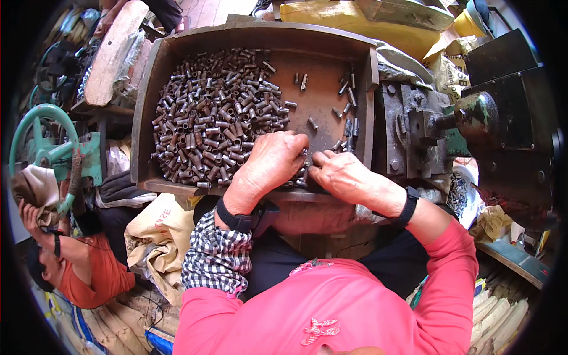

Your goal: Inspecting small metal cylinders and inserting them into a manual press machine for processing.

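Note:
A shallow wooden tray (260, 31) lies in front of me, with a big heap of short, hollow metal sleeves (216, 118) filling its left and middle. Along the tray's right wall a few loose metal pieces (350, 97) are scattered, some longer and shinier. My left hand (275, 158) is closed near the tray's front edge, its fingers curled toward the right hand. Close beside it, my right hand (349, 178) is also closed, thumb and fingers pinched together. Whatever lies between the fingertips is hidden or too small to name.
Right of the tray stands a dark metal machine (420, 133). A white container of small metal pieces (464, 192) sits below it. At left are a green handwheel (41, 112), a paper sack (160, 236) and a person in orange (89, 266). Yellow containers (349, 23) stand beyond.

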`<state>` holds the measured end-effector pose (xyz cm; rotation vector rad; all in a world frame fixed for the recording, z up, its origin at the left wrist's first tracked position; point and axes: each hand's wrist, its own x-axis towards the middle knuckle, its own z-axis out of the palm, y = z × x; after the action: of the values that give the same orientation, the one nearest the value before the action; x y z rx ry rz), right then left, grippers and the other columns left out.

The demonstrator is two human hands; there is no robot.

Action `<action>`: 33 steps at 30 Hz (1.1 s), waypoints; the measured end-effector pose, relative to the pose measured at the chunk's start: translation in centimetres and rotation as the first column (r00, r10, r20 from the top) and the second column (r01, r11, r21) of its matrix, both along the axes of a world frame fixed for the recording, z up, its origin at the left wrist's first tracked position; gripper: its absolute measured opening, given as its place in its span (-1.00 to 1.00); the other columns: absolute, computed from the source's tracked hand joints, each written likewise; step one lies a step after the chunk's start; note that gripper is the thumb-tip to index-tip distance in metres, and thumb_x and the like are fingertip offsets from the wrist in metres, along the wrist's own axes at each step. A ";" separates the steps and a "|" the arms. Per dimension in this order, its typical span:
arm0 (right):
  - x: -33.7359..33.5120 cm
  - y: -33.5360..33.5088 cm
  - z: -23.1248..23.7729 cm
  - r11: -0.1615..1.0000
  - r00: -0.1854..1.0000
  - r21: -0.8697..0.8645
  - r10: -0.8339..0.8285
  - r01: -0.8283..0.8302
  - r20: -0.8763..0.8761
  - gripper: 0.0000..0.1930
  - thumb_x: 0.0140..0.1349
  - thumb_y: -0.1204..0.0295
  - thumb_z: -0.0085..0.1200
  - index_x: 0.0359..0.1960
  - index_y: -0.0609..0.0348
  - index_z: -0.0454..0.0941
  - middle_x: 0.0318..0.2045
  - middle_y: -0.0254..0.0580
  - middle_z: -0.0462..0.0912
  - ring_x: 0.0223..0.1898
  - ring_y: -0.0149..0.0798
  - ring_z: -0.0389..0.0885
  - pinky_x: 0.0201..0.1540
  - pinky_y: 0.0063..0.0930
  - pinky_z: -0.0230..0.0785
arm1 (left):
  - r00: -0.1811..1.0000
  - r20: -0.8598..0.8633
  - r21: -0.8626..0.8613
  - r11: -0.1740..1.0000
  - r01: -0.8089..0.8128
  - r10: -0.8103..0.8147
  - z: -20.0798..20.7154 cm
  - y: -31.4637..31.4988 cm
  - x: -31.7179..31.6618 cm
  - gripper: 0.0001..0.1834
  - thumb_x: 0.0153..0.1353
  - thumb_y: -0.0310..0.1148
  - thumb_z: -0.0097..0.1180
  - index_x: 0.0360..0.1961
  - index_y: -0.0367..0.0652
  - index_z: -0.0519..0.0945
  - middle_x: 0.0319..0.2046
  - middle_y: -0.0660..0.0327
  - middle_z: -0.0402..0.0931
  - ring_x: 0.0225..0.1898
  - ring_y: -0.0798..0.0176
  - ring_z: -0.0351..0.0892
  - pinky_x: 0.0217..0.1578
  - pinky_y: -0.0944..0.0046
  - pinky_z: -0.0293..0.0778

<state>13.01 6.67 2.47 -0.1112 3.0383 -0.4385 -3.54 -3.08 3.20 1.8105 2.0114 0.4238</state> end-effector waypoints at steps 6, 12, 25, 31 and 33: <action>0.8 1.1 -0.3 0.994 0.995 -0.077 -0.077 0.073 -0.058 -0.88 -0.05 0.50 0.04 -0.44 0.25 0.50 -0.42 -0.04 0.49 -0.42 -0.09 0.58 -0.39 -0.33 0.47 | 0.990 -0.076 -0.020 0.992 0.121 -0.122 -0.3 -0.9 0.9 -0.82 -0.07 -0.33 0.19 -0.44 -0.17 0.52 -0.48 0.08 0.52 -0.36 0.01 0.56 -0.36 0.06 0.47; 2.2 2.0 0.2 0.827 0.879 -0.472 -0.436 0.307 -0.193 -0.86 0.02 0.40 0.17 -0.45 0.18 0.51 -0.54 -0.12 0.49 -0.52 -0.05 0.55 -0.49 -0.26 0.40 | 0.984 -0.108 0.042 0.988 0.146 -0.140 -1.2 -1.1 2.0 -0.90 -0.09 -0.43 0.11 -0.53 -0.21 0.46 -0.58 0.07 0.50 -0.43 -0.01 0.56 -0.39 0.06 0.48; 3.0 3.1 1.0 0.504 0.766 -0.720 -0.640 0.476 0.058 -0.84 0.13 0.46 0.11 -0.39 0.35 0.49 -0.46 -0.04 0.60 -0.52 -0.23 0.64 -0.49 -0.45 0.40 | 0.999 0.040 0.044 0.999 -0.021 0.020 -0.5 0.8 3.2 -0.82 0.09 -0.36 0.10 -0.42 -0.28 0.47 -0.57 -0.04 0.49 -0.48 0.01 0.57 -0.45 0.06 0.44; 3.2 3.3 2.2 -0.084 0.676 -0.863 -0.587 0.498 0.446 -0.82 0.23 0.42 0.05 -0.33 0.28 0.36 -0.56 -0.18 0.57 -0.67 -0.46 0.55 -0.73 -0.66 0.28 | 0.387 0.845 -0.308 0.927 -0.213 0.369 0.5 1.7 3.7 -0.73 0.25 -0.24 0.04 -0.25 -0.27 0.44 -0.47 0.14 0.53 -0.60 0.32 0.53 -0.62 0.38 0.41; 3.4 3.9 1.2 -0.021 0.704 -0.873 -0.581 0.488 0.408 -0.83 0.23 0.42 0.05 -0.31 0.31 0.40 -0.57 -0.22 0.56 -0.63 -0.50 0.54 -0.70 -0.67 0.30 | 0.314 0.888 -0.287 0.938 -0.196 0.337 0.3 1.8 3.8 -0.73 0.26 -0.21 0.06 -0.21 -0.23 0.45 -0.51 0.25 0.52 -0.63 0.51 0.47 -0.69 0.53 0.31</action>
<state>16.42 10.56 3.62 1.0890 2.0668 -2.3626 0.26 -1.27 3.54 0.7172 1.3677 1.1082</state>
